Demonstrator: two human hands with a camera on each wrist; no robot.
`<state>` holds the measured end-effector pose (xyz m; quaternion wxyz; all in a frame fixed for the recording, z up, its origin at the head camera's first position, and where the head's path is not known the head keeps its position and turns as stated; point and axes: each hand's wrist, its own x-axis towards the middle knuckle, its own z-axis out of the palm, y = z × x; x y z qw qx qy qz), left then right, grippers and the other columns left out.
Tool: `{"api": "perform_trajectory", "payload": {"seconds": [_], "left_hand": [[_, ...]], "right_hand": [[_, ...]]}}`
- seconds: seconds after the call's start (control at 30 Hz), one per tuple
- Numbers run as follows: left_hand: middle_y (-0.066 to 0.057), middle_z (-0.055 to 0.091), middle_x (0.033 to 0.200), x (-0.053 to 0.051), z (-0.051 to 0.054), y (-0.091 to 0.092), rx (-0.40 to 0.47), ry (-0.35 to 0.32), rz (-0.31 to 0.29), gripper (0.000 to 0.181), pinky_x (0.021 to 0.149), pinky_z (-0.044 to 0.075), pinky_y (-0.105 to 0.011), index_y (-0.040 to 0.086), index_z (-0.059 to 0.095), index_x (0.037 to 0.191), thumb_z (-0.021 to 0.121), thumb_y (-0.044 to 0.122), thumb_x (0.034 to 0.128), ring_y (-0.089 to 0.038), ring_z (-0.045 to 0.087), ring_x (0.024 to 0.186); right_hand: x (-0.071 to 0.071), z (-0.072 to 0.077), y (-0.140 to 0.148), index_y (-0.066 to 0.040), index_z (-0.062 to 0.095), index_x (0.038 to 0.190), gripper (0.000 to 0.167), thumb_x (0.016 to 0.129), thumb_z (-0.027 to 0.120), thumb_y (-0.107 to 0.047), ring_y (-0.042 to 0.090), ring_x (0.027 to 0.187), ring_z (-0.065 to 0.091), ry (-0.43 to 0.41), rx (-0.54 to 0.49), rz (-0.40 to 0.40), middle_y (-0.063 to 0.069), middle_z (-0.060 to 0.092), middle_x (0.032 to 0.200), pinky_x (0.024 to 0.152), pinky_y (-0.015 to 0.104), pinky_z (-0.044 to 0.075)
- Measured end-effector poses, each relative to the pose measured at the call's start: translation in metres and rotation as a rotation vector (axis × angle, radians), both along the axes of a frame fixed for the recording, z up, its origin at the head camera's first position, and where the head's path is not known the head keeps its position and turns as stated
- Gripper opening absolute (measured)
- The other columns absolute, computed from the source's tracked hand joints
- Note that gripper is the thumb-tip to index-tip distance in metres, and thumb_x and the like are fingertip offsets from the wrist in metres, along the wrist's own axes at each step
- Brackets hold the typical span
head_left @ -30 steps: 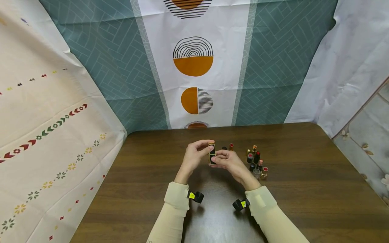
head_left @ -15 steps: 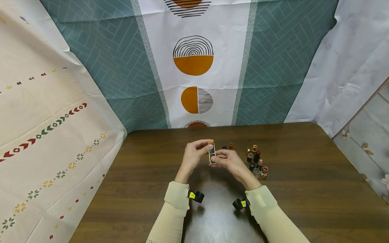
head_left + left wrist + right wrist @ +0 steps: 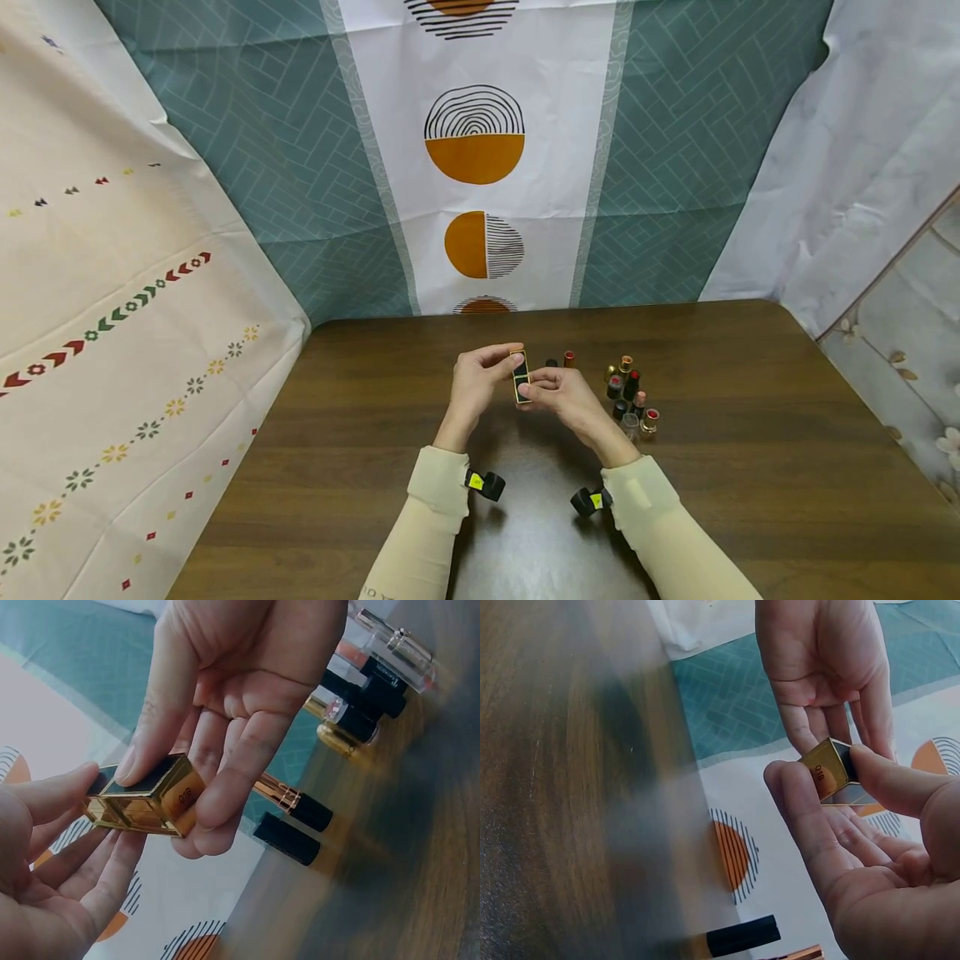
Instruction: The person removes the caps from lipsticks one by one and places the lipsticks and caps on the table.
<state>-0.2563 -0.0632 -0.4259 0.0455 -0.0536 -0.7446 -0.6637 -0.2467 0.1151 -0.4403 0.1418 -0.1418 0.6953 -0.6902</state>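
Note:
A black-and-gold rectangular lipstick [image 3: 521, 379] is held upright above the table between both hands. Its cap appears to be on, with a seam across the middle. My left hand [image 3: 474, 379] pinches the upper part between thumb and fingers. Lower down, my right hand [image 3: 561, 398] grips the base end, thumb on the black face. In the left wrist view the gold end of the lipstick [image 3: 146, 796] bears a small printed mark. The right wrist view shows that gold end of the lipstick [image 3: 826, 771] too, while its far part is hidden behind fingers.
Several lipsticks [image 3: 633, 382], some uncapped, stand in a group right of the right hand. Behind that hand are a red-tipped lipstick [image 3: 569, 359] and a black cap [image 3: 287, 838]. Everything stands on a brown wooden table [image 3: 337, 483], with a patterned cloth [image 3: 480, 250] hanging behind.
Both hands keep their hold on the lipstick, which tilts very slightly between frames. The whole head view has shifted a little. Nothing has been let go.

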Motion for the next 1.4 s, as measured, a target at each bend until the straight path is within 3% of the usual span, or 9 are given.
{"api": "perform_trajectory", "payload": {"seconds": [0.2,0.43,0.53,0.57,0.8,1.07,1.3,1.4], "left_hand": [[-0.018,0.076,0.113,0.000,0.002,0.003,0.045,-0.022,0.020,0.027,0.096,0.056,-0.052,-0.004,0.075,0.120,0.075,0.010,0.0972,-0.034,0.074,0.101],[-0.017,0.077,0.109,0.016,0.025,0.010,0.094,-0.028,0.037,0.022,0.094,0.058,-0.049,-0.006,0.076,0.116,0.073,0.005,0.0972,-0.022,0.073,0.094],[-0.017,0.077,0.108,0.020,0.029,0.012,0.100,-0.026,0.053,0.021,0.093,0.058,-0.049,-0.006,0.077,0.115,0.073,0.005,0.0971,-0.019,0.073,0.093],[-0.017,0.077,0.108,0.020,0.029,0.012,0.104,-0.027,0.054,0.022,0.093,0.058,-0.049,-0.006,0.076,0.115,0.073,0.005,0.0971,-0.020,0.073,0.094],[-0.012,0.078,0.107,0.001,-0.001,0.008,0.149,-0.028,0.069,0.025,0.088,0.060,-0.042,0.001,0.079,0.115,0.079,0.014,0.0941,-0.017,0.074,0.091],[-0.009,0.079,0.104,0.002,0.000,0.013,0.134,0.003,0.110,0.022,0.092,0.058,-0.052,0.000,0.080,0.112,0.080,0.013,0.0931,-0.015,0.073,0.090],[-0.010,0.079,0.101,0.002,0.000,0.016,0.135,-0.009,0.124,0.017,0.095,0.054,-0.058,0.004,0.082,0.108,0.080,0.009,0.0926,-0.022,0.075,0.091],[-0.010,0.079,0.102,0.002,-0.001,0.015,0.139,-0.010,0.127,0.016,0.095,0.055,-0.056,0.005,0.082,0.108,0.080,0.009,0.0927,-0.026,0.075,0.093]], "right_hand": [[-0.002,0.001,-0.001,0.019,0.059,0.128,0.035,0.104,0.064,-0.006,0.039,0.096,0.076,-0.011,0.014,-0.006,0.030,0.072,0.114,0.093,0.046,0.058],[-0.004,0.000,0.003,0.018,0.060,0.128,0.036,0.104,0.065,-0.008,0.034,0.093,0.077,-0.011,0.031,-0.002,0.028,0.073,0.112,0.092,0.045,0.059],[-0.004,0.000,0.003,0.018,0.060,0.128,0.035,0.104,0.064,-0.008,0.034,0.093,0.077,-0.014,0.030,-0.002,0.029,0.072,0.114,0.092,0.045,0.059],[-0.003,0.000,0.003,0.018,0.060,0.128,0.035,0.104,0.064,-0.008,0.033,0.093,0.077,-0.014,0.030,-0.005,0.029,0.072,0.114,0.092,0.044,0.059],[-0.003,-0.001,0.000,0.019,0.058,0.129,0.036,0.104,0.064,-0.006,0.032,0.093,0.077,0.004,0.018,-0.013,0.033,0.069,0.119,0.091,0.043,0.059],[-0.003,-0.001,-0.001,0.018,0.059,0.129,0.037,0.103,0.066,-0.008,0.035,0.093,0.077,0.005,0.041,-0.039,0.030,0.071,0.116,0.096,0.046,0.057],[-0.001,0.002,0.001,0.017,0.059,0.130,0.038,0.103,0.066,-0.010,0.037,0.094,0.077,0.013,0.074,-0.056,0.027,0.073,0.113,0.100,0.050,0.054],[-0.002,0.002,0.002,0.017,0.059,0.130,0.039,0.104,0.065,-0.010,0.035,0.093,0.077,0.018,0.077,-0.043,0.026,0.074,0.112,0.099,0.050,0.054]]}}
